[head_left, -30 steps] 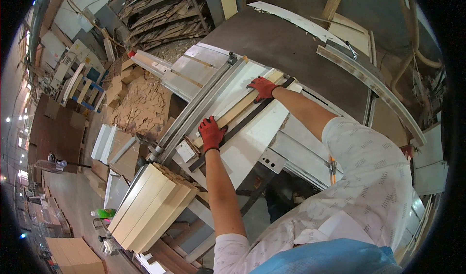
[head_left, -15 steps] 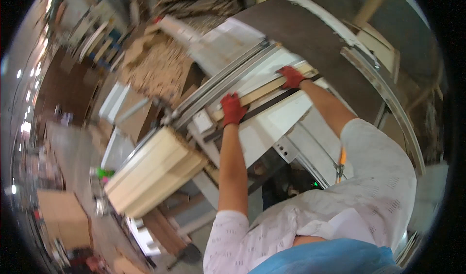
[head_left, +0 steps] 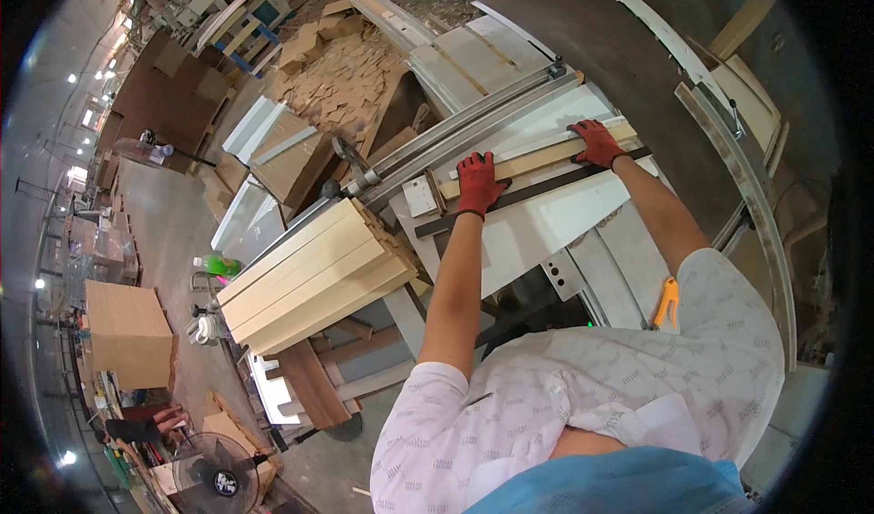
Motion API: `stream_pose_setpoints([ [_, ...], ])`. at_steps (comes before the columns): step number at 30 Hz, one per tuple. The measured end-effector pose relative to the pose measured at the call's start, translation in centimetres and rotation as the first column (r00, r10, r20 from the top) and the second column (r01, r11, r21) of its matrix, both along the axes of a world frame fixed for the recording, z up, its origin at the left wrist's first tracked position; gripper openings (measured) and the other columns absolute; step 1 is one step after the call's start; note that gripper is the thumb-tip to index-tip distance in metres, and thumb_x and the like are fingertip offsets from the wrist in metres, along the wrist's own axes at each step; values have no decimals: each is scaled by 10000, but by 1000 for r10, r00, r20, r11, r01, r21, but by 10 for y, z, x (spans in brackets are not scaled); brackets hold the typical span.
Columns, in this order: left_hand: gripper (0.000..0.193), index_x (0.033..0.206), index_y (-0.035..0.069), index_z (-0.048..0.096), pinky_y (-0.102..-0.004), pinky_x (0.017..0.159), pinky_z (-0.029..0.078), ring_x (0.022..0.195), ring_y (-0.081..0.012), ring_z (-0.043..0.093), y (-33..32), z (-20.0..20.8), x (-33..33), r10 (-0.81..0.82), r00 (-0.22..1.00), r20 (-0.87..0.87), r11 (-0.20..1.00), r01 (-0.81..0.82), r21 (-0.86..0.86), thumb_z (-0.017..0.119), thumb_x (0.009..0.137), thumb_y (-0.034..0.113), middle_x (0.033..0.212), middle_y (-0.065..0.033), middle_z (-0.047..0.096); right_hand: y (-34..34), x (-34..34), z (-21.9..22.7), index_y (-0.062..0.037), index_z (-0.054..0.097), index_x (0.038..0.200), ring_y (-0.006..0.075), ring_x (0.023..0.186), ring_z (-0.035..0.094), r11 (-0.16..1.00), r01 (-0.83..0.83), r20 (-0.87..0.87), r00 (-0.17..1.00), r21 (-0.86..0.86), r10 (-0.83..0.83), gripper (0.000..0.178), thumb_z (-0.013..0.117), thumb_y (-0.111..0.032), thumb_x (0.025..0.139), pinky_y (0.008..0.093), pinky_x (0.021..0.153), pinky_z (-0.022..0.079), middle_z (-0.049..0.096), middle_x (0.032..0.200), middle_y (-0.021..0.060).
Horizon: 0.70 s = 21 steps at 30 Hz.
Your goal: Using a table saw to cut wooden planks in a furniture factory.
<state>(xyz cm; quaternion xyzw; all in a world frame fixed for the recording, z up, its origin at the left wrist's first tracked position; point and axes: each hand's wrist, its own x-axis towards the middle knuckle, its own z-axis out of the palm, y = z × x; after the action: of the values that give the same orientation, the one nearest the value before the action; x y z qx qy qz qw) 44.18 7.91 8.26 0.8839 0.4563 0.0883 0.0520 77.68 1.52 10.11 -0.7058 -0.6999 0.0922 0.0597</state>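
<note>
A pale wooden strip (head_left: 532, 162) lies on the white-topped saw table (head_left: 537, 232), beside a dark straight bar (head_left: 521, 195) on its near side. My left hand (head_left: 480, 186), in a red glove, is closed over the strip near its left end, fingertips at the far edge. Toward the other end my right hand (head_left: 597, 143), gloved in red too, grips the strip with bent fingers. Just left of my left hand sits a small white block (head_left: 420, 196). The undersides of both hands are hidden.
Stacked pale boards (head_left: 314, 277) rest at the left of the table. A metal rail (head_left: 464, 127) runs along its far side. An orange-handled tool (head_left: 667, 303) lies close to my right arm. Wood scraps (head_left: 350, 86) cover the floor beyond; a fan (head_left: 218, 478) stands lower left.
The whole scene has shifted rightward in the picture and become sharper as my head moved. Both hands are still on the wooden strip.
</note>
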Motion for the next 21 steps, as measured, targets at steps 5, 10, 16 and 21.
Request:
stream_pose_setpoints([
  [5,856,1346,62,472,-486,1033,330,1155,-359,504,12,-3,-23,-40,998,54,999,39,18,792,668,474,1169,-183,545,22,-4,-9,-139,450,1415,374,1337,375,997,-65,-48,997,31,66,879,833,-380,662,438,1145,278,447,1417,188],
  [10,890,1402,138,460,-638,1139,116,1242,-363,475,2,12,-49,-2,993,-117,991,17,130,807,629,408,1187,-181,587,20,23,-34,-104,424,1433,393,1355,358,997,-77,-78,994,24,78,886,808,-387,687,477,1151,253,422,1442,223],
  [16,813,1465,160,414,-683,1132,58,1315,-352,450,19,19,-76,27,922,-386,997,-53,-56,719,728,314,1166,-96,657,16,39,-52,-65,386,1447,394,1357,360,995,-42,-28,999,90,44,955,849,-351,661,502,1137,266,412,1459,220],
  [21,876,1489,161,367,-676,1137,74,1301,-334,466,23,15,-96,26,878,-478,997,12,76,747,727,370,1150,-42,668,18,1,-34,-94,345,1463,355,1399,311,995,-78,-10,997,59,79,953,840,-334,685,519,1160,215,369,1494,181],
])
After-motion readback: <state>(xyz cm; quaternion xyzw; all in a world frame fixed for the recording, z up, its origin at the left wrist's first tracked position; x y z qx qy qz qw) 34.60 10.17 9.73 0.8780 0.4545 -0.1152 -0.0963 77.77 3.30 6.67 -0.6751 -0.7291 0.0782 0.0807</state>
